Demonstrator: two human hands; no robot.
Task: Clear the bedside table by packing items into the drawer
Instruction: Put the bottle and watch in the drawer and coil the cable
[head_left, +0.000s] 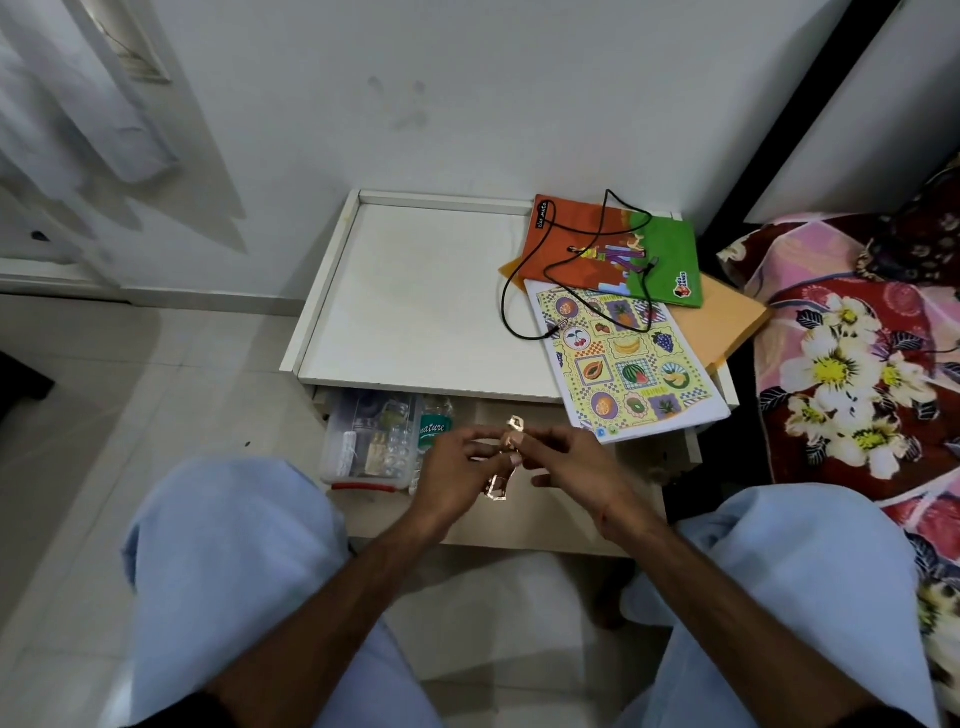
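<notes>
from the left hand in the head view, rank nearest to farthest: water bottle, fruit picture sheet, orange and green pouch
Measured from the left hand:
1. Water bottle, in the open drawer right beside the hand.
2. Fruit picture sheet, on the table's front right, overhanging the drawer.
3. Orange and green pouch, at the table's back right, near the wall.

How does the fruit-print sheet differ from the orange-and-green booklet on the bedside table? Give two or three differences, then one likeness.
The fruit-print sheet is pale yellow with a grid of fruit pictures; the orange-and-green booklet has bold colour blocks. The sheet overhangs the table's front edge above the open drawer; the booklet lies nearer the wall. The sheet looks larger. Both lie flat, crossed by the black cord.
</notes>
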